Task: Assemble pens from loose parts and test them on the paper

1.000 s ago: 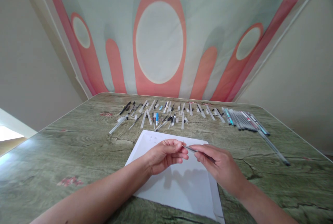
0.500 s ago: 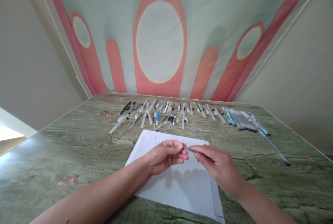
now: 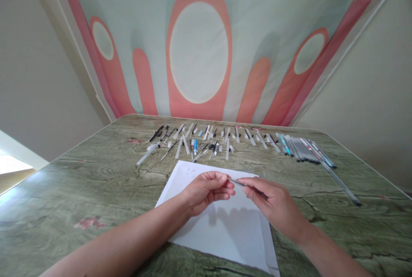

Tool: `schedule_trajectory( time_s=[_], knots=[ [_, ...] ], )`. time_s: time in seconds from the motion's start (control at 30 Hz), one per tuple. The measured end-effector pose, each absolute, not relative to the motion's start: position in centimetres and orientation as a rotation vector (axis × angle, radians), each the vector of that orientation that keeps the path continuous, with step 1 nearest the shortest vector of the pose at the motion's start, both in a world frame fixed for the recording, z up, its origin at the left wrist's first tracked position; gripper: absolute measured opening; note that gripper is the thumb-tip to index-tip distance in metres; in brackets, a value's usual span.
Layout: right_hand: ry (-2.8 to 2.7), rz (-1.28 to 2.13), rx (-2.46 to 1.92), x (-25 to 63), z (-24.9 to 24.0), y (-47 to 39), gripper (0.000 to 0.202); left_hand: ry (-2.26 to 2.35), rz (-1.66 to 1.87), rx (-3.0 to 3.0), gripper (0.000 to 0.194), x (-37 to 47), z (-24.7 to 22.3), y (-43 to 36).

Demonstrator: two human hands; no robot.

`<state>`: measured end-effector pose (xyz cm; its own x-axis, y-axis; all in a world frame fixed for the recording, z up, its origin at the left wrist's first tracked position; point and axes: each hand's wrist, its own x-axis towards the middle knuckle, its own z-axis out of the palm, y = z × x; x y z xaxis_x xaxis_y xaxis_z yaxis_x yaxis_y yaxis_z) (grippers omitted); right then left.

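Above the white paper point(image 3: 225, 234), a slim grey pen point(image 3: 237, 182) runs between my two hands. The thumb and forefinger of my left hand point(image 3: 210, 189) pinch its left end, with the other fingers curled loosely below. My right hand point(image 3: 268, 197) is closed round the other end, which is mostly hidden by the fingers. Whether something small sits in the left pinch is too hidden to tell. Faint handwriting shows near the top of the paper.
Loose pen parts point(image 3: 196, 146), clear barrels, caps and refills, lie in rows across the back of the wood-patterned table point(image 3: 122, 182). Several pens point(image 3: 298, 148) lie side by side at the right. One clear pen point(image 3: 341, 184) points toward the near right.
A little more of the pen shows between my hands now. The hands stay almost in the same place, and the whole view has shifted very slightly.
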<state>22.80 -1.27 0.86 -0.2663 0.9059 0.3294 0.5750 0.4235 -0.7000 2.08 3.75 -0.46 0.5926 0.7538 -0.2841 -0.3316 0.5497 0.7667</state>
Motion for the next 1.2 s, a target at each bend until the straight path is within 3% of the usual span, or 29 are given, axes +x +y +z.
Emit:
schedule_trajectory(
  time_s=[0.17,0.37,0.47,0.6,0.83,1.2],
  knots=[
    [-1.621,0.627,-1.483,25.6,2.0,-0.2,0.03,0.86,0.753,1.143,0.024,1.8,1.1,3.9],
    [-1.482,0.653,-1.464,27.4,2.8,0.3,0.034,1.125,0.623,2.181,0.014,2.6,2.5,6.9],
    [-1.512,0.64,-1.467,27.4,2.3,0.5,0.034,1.25,0.355,2.708,0.023,4.9,3.0,10.5],
    [-1.523,0.594,-1.478,27.8,1.6,1.2,0.032,1.347,0.151,2.791,0.034,8.7,3.0,15.5],
    [-1.506,0.554,-1.473,28.9,0.7,2.1,0.034,1.387,-0.173,2.831,0.032,12.1,1.5,18.6],
    [-1.477,0.563,-1.477,29.3,0.1,2.6,0.035,1.347,-0.104,2.865,0.033,11.8,0.5,18.3]
  ],
)
